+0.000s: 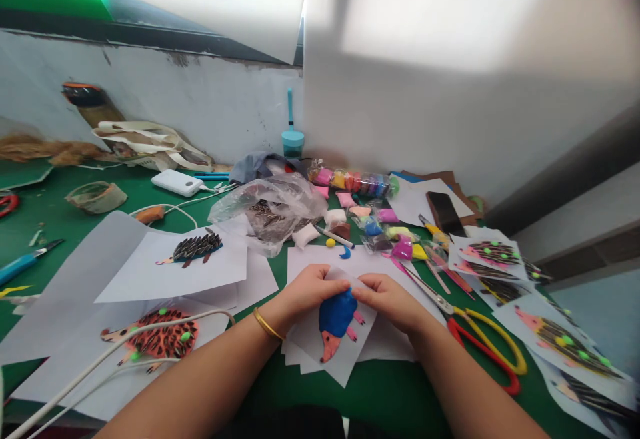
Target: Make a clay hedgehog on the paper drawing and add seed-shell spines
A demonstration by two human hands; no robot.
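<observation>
A small white sheet of paper [344,371] is held up in front of me, tilted, between both hands. On it is a clay hedgehog with a blue body [336,315], a salmon head [329,347] with a dark nose, and pink feet. My left hand [313,289] grips the sheet's upper left edge, its thumb against the blue clay. My right hand [387,299] grips the upper right edge, thumb also at the blue clay. The fingers behind the paper are partly hidden. Just beyond lie a yellow clay ball [331,243] and a blue clay piece [345,252].
Red-and-yellow-handled scissors [480,339] lie to the right. Bagged coloured clay [373,227] and a plastic bag of seeds [270,215] are behind. Finished hedgehog sheets [173,279] flank both sides. A white cable [100,359] crosses the left; a utility knife [25,264] lies far left.
</observation>
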